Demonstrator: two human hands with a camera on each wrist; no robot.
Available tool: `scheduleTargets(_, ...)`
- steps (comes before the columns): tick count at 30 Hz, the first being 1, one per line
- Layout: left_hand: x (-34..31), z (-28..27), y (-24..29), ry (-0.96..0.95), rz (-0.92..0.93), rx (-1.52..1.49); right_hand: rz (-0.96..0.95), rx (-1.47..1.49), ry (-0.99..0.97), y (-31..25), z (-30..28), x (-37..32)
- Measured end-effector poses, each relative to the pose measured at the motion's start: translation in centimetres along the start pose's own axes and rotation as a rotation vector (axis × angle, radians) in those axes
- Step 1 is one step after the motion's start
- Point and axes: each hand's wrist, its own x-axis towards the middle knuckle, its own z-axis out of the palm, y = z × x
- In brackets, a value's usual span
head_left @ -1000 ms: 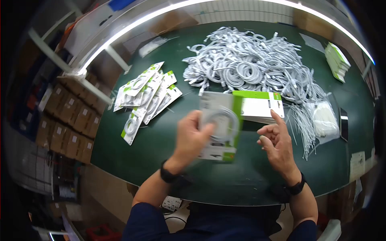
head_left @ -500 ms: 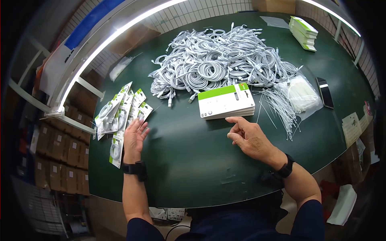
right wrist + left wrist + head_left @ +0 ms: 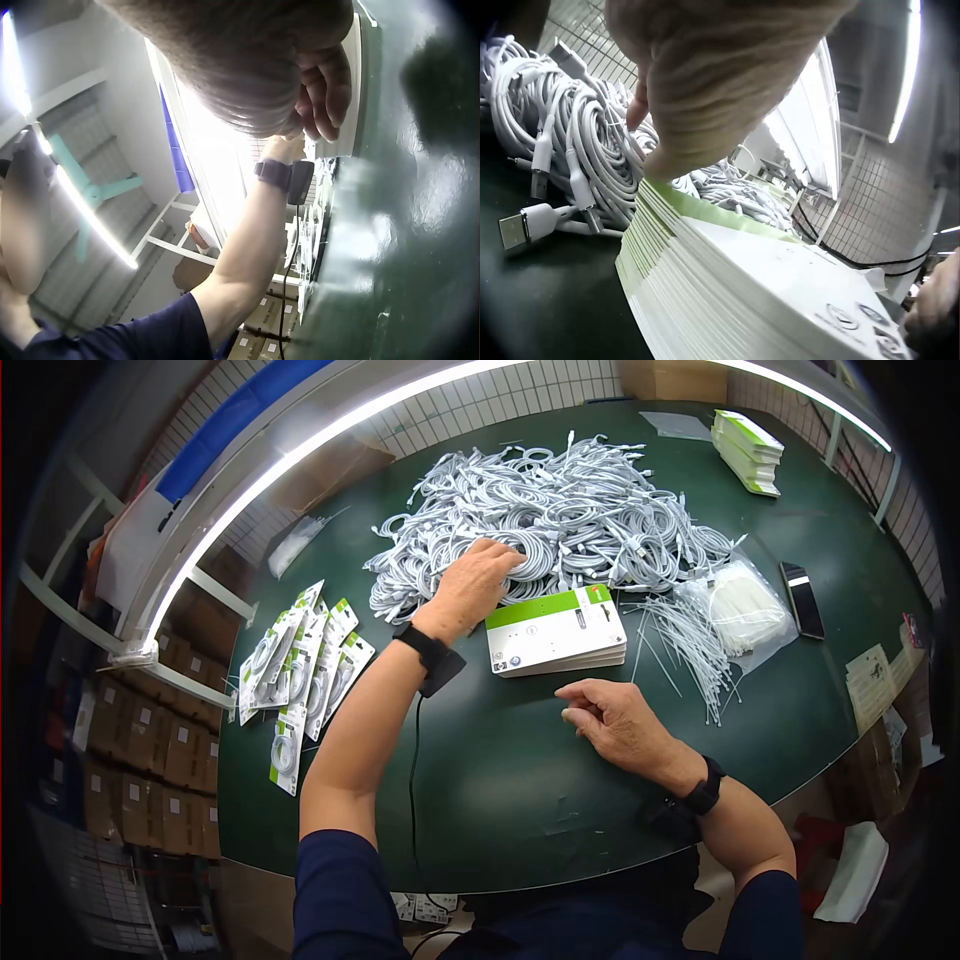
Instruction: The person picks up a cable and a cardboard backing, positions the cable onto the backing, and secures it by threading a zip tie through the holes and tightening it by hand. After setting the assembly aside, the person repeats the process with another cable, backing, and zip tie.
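My left hand reaches over the front of a big heap of coiled white cables. Its fingers are at a coiled cable; in the left wrist view, the thumb and a finger close in on the white coils. Just below that hand lies a stack of white-and-green cards, whose layered edges show in the left wrist view. My right hand hovers in front of the stack, fingers loosely bent and holding nothing.
Packaged cables on cards lie overlapping at the left. Loose white cable ties and a bag of ties are at the right, beside a phone. More green-and-white cards stand at the back right.
The left hand put the packaged cable it held with the others at the left, then moved empty to the cable heap. The right hand stays near the card stack, slightly lower in view.
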Motion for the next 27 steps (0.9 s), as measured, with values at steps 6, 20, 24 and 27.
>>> scheduleTargets(6, 2.3, 1.3, -1.6, -0.135, -0.061, 0.097, -0.105, -0.066, 0.018, -0.5, -0.3, -0.1)
scheduleTargets(20, 2.5, -2.6, -3.9, 0.048, -0.538, -0.554, -0.164, -0.127, 0.006, 0.1, 0.1, -0.3)
scheduleTargets(24, 3.0, -3.4, -4.3, 0.494, -0.614, -0.979, -0.156, -0.14, -0.004, -0.2, 0.0, -0.3)
scheduleTargets(27, 3.1, -3.9, -4.9, 0.863, -0.71, -1.258, -0.158, -0.16, -0.011, -0.3, 0.0, -0.3)
